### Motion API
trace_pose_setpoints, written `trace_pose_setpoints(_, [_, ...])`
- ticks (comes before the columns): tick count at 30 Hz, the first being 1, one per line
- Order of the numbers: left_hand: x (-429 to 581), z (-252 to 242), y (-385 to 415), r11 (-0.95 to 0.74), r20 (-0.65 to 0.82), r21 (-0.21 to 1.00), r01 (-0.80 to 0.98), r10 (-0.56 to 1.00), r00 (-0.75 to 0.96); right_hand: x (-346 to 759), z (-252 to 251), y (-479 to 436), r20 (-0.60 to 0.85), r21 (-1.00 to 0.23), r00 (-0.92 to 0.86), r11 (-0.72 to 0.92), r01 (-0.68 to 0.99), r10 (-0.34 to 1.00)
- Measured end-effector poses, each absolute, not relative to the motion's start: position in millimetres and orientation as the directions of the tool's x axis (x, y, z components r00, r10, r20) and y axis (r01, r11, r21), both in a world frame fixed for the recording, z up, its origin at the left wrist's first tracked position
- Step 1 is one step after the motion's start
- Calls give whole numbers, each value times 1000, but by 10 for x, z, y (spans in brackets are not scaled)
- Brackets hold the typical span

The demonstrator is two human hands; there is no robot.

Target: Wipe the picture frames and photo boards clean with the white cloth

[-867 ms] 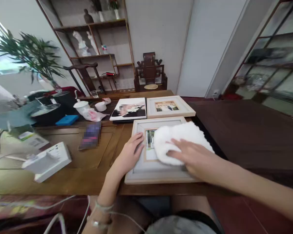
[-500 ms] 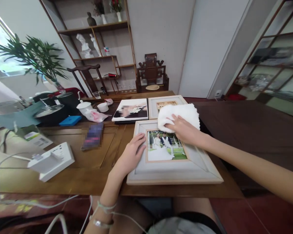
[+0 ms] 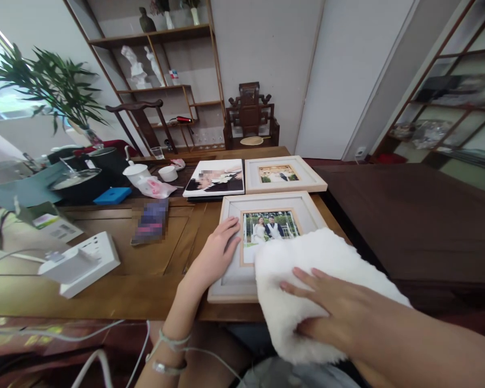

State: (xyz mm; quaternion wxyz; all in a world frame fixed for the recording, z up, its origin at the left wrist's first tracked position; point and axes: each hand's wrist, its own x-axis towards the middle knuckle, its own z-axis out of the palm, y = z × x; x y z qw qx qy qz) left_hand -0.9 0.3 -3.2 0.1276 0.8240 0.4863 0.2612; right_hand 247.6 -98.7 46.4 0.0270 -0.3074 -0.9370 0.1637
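Note:
A picture frame point(image 3: 230, 275) with a pale wide border lies flat at the table's front edge, a photo of two people on grass at its centre. My left hand point(image 3: 218, 248) rests on the frame's left side, fingers stretched out. In my right hand point(image 3: 327, 307) is a fluffy white cloth point(image 3: 307, 253), gripped with the thumb tucked into a fold. The cloth covers the frame's lower right part and hangs past its front edge. Behind it lie a second picture frame point(image 3: 313, 178) and a photo panel point(image 3: 189, 186).
On the wooden table's point(image 3: 145, 285) left stand a white power strip point(image 3: 101, 264) with cables, a small open box point(image 3: 50, 223), a blue box point(image 3: 112, 195), a white teapot point(image 3: 136, 173) and a cup point(image 3: 168, 173). A dark brown surface point(image 3: 408, 221) adjoins at right.
My right hand has drawn the white cloth from the frame's far right side toward me, over its near right corner. The second frame is now uncovered. My left hand stays in place.

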Motion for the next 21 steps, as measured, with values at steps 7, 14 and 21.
trace_pose_setpoints(7, [-1, -5, -6, -502, 311, 468, 728, 864, 396, 2419, 309, -395, 62, -42, -740, 743, 668, 669])
trace_pose_setpoints(14, [7, 8, -20, -498, 316, 476, 725, 866, 387, 2458, 290, 497, 216, 164, -648, 627, 762, 731])
trace_pose_setpoints(21, [16, 7, -24, -490, 315, 489, 721, 871, 377, 2421, 281, 210, 112, 40, -709, 710, 703, 696])
